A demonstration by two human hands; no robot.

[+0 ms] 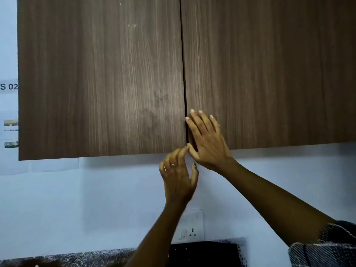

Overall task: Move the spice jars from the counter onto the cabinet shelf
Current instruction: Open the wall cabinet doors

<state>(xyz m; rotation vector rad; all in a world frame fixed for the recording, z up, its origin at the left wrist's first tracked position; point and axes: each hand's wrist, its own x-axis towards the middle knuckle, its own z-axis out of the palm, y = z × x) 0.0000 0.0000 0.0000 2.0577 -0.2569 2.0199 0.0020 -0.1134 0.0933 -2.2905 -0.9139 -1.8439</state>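
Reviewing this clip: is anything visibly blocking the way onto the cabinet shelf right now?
Yes. Both cabinet doors, the left door and the right door, are closed, hiding the shelf. The right hand lies flat on the right door by the seam; the left hand reaches the left door's lower corner. No jars are in view.

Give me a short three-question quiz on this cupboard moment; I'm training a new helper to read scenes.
1. True or false: both cupboard doors are shut.
2. Which hand lies flat on a door? A) left B) right C) neither
3. Fill in: on the wall below the cupboard sits a white ____.

Key:
1. True: the left door and right door meet at a thin seam.
2. B: the right hand rests flat on the right door; the left hand reaches up to the left door's bottom corner.
3. Socket.
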